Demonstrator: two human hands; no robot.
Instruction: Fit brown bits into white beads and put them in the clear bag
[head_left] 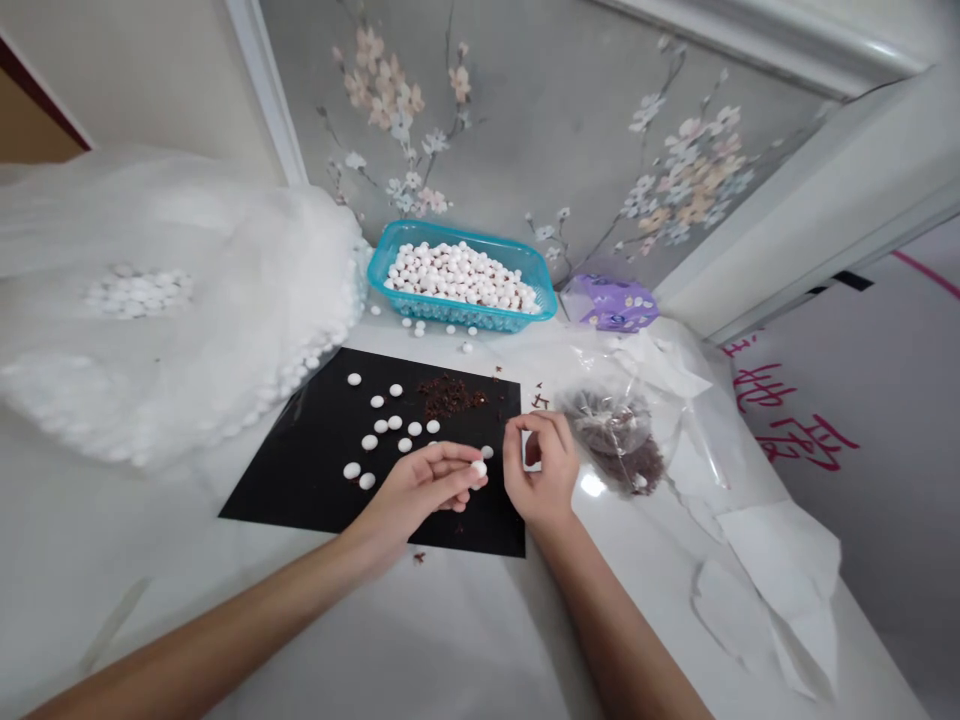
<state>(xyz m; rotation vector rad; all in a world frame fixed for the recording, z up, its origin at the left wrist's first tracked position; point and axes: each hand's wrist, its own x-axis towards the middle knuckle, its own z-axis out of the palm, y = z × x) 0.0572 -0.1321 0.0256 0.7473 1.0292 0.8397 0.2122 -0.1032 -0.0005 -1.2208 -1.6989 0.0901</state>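
Observation:
My left hand (420, 485) is over the black mat (292, 450), pinching a small white round bead (478, 468) between thumb and fingertips. Close by, at the mat's right edge, my right hand (547, 475) is curled with thumb and fingers drawn together. Whatever may be in its fingers is too small or hidden to make out. Several white beads (370, 442) lie scattered on the mat. A loose pile of small reddish-brown bits (452, 398) is at the mat's upper right, with a few stray bits beyond its edge.
Behind the mat stands a blue plastic basket (551, 300) heaped with white beads. A large translucent bag of beads (187, 330) fills the left. To the right are a clear bag of brown bits (615, 430), white paper (784, 555) and a purple packet (615, 303). A wall closes off the back.

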